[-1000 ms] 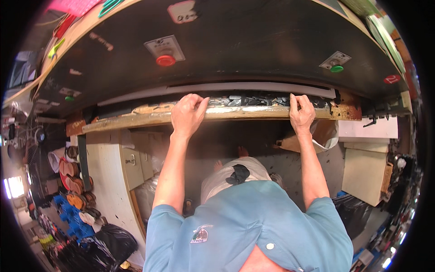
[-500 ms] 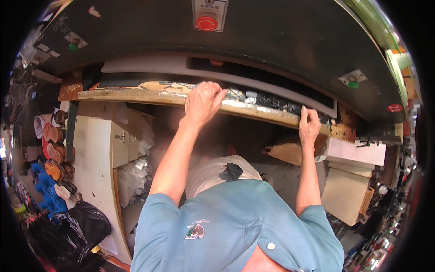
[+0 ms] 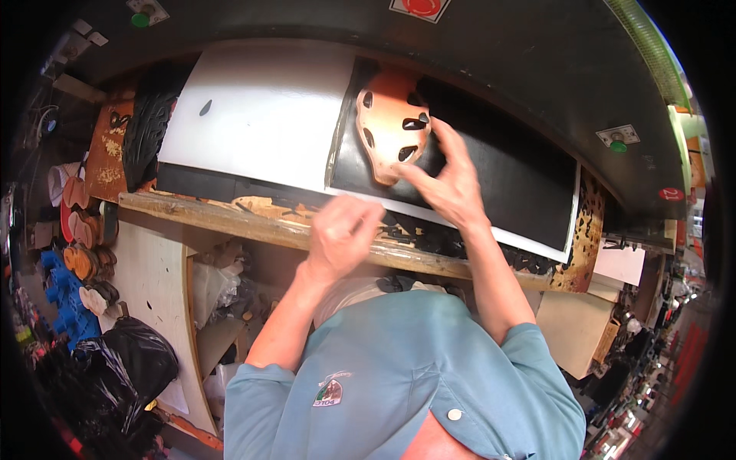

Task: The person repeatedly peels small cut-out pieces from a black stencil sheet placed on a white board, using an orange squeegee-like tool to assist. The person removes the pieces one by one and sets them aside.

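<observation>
A tan, rounded plate (image 3: 383, 126) with several cut-out holes, like a cutting die, lies on the black sheet (image 3: 498, 176). My right hand (image 3: 456, 188) is at its right side, fingers spread, thumb over the plate's lower end and a fingertip by its right edge; I cannot tell how firmly they touch. Curled and blurred, my left hand (image 3: 341, 238) hovers at the wooden rail (image 3: 230, 218) along the front. Anything inside its fingers is hidden. To the left of the plate lies a white board (image 3: 253, 115) with a small dark scrap on it.
Overhead hangs a dark machine beam (image 3: 307, 19) with a red button (image 3: 422, 6) and green buttons (image 3: 618, 146). Black and tan offcuts litter the strip behind the rail. A pale cabinet (image 3: 149, 291) and a black plastic bag (image 3: 138, 360) stand lower left.
The white board, black sheet and tan plate have come into full view beneath the beam. Both hands have left their earlier places on the rail; the right has moved inward to the plate.
</observation>
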`<move>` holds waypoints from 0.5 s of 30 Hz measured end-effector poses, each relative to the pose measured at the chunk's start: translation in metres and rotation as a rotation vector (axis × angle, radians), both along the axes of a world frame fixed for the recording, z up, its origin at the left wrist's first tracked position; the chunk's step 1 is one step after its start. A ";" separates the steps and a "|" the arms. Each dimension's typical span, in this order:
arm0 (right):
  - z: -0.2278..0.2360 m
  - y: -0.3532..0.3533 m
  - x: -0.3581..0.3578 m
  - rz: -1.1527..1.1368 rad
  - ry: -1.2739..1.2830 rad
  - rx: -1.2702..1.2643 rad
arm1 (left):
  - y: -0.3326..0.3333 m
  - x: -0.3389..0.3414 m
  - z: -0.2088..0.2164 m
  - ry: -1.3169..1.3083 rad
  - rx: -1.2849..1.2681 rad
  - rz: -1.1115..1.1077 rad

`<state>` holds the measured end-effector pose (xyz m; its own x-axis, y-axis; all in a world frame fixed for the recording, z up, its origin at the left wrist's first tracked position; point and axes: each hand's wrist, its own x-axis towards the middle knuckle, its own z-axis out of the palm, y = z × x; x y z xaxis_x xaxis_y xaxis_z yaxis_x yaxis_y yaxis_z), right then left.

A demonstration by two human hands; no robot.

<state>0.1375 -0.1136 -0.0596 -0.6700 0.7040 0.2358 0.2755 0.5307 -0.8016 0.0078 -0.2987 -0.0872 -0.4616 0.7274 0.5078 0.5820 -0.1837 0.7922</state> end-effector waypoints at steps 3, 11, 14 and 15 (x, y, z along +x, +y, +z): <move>-0.001 -0.038 -0.048 -0.144 -0.388 0.234 | -0.001 -0.025 0.004 -0.004 -0.009 0.227; -0.002 -0.100 -0.030 -0.141 -0.279 0.183 | -0.036 -0.023 -0.020 0.372 -0.246 0.198; 0.018 -0.078 0.006 -0.086 -0.122 -0.126 | -0.045 -0.014 -0.023 0.416 -0.297 0.174; 0.025 -0.070 0.019 -0.049 0.045 -0.405 | -0.044 -0.012 -0.020 0.415 -0.286 0.185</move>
